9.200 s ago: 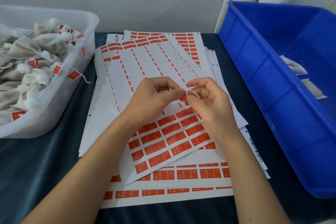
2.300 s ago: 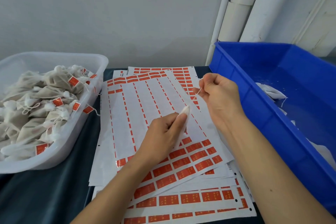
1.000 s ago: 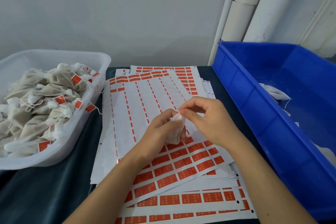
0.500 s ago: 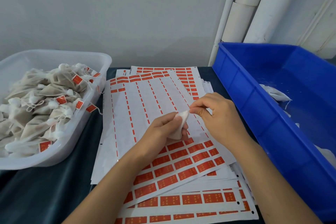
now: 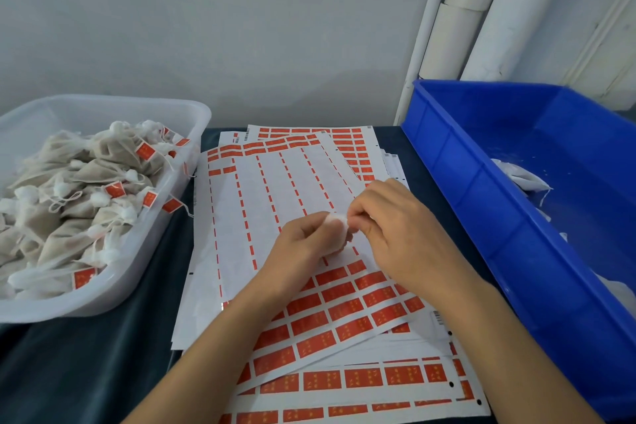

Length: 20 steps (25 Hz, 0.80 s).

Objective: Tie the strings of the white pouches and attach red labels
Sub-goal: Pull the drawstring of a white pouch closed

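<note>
- The left hand (image 5: 303,244) sits at the middle of the view, fingers curled round a small white fabric pouch (image 5: 339,234), which shows between thumb and fingertips and is mostly hidden by the hand
- The right hand (image 5: 395,234) meets it from the 3 o'clock side, thumb and forefinger pinched together at the pouch's top edge; whether a string lies in that pinch cannot be told
- Both hands hover over a fanned stack of white backing sheets carrying small red rectangular labels (image 5: 330,317); the top sheet is bare of labels across its upper part, with full rows left toward 6 o'clock
- The sheets lie on a dark teal cloth-covered table (image 5: 86,365)
- At 9 o'clock stands a translucent white plastic tub (image 5: 144,268), touching the left edge of the sheets or just beside it
- The tub holds a heap of beige filled pouches with gathered white tops (image 5: 69,217), several with a red label on the string; some labels hang over the tub's right rim
- At 3 o'clock stands a large blue plastic crate (image 5: 481,217), its near wall just beside the right edge of the sheets
- Inside the crate, toward its far right, lie a few flat white pouches (image 5: 523,179) with loose threads
- Behind, at 12 o'clock, is a plain grey wall (image 5: 241,27), with white pipes (image 5: 464,10) rising at about 1 o'clock
</note>
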Each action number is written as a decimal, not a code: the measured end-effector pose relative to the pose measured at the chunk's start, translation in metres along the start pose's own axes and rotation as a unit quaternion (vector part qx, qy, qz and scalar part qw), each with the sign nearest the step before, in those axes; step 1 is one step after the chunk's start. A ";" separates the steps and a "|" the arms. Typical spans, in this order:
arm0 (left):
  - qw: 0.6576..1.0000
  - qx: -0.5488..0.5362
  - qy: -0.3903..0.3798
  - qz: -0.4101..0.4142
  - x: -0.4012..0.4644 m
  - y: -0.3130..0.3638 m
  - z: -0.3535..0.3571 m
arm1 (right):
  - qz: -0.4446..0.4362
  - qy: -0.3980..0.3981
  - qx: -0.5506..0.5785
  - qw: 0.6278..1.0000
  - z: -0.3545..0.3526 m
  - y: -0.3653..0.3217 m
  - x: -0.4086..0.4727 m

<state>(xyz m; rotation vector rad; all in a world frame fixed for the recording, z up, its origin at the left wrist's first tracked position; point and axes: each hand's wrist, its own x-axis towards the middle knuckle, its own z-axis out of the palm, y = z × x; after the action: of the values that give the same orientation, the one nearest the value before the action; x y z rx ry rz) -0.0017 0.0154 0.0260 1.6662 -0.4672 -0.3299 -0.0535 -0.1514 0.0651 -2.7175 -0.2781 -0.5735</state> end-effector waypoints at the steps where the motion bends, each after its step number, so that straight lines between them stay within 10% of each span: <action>1: 1.000 0.009 -0.021 0.015 0.000 0.000 0.000 | 0.018 -0.010 0.021 1.000 0.000 0.000 0.001; 20: 0.991 0.093 0.059 0.080 0.001 -0.011 0.008 | 0.187 -0.001 0.229 0.955 0.028 0.009 -0.014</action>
<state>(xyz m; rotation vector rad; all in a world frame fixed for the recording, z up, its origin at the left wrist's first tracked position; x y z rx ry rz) -0.0031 0.0086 0.0139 1.8056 -0.5524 -0.0710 -0.0538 -0.1507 0.0325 -2.2388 0.0982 -0.3431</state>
